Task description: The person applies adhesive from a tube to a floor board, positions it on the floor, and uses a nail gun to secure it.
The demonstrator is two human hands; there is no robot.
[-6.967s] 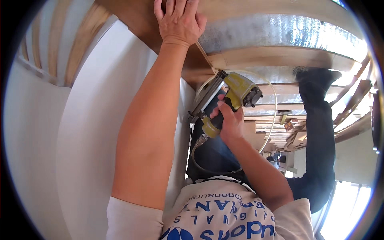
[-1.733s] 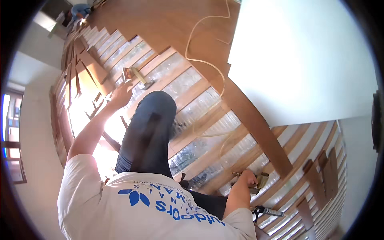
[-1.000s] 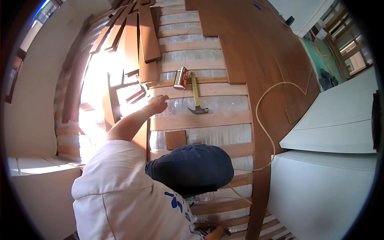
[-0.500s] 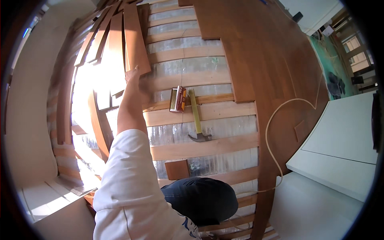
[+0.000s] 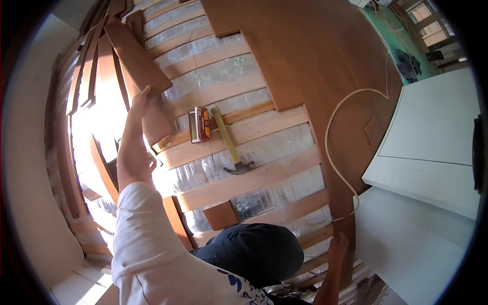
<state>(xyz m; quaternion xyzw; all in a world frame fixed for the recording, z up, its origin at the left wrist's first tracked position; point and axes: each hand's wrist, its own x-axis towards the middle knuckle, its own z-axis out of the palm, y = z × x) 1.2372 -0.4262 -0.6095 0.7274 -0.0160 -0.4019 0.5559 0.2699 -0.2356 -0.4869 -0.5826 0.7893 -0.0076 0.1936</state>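
Note:
My left hand is closed on the near end of a reddish-brown plank among loose boards at the left. My right hand rests at the lower right on the brown flooring edge, fingers apart, with nothing visible in it. Between my hands, a claw hammer with a yellow handle lies on pale joists over silvery sheeting, beside an open red-and-yellow box. A short brown board piece lies near my bent knee.
Laid brown flooring fills the upper right, crossed by a cream hose. White panels stand at the right, a pale wall at the left. Green sheeting with dark items is at the far right.
Since one second ago, my left hand has reached forward from beside the box onto a plank. My right hand has come into view on the floor at the lower right.

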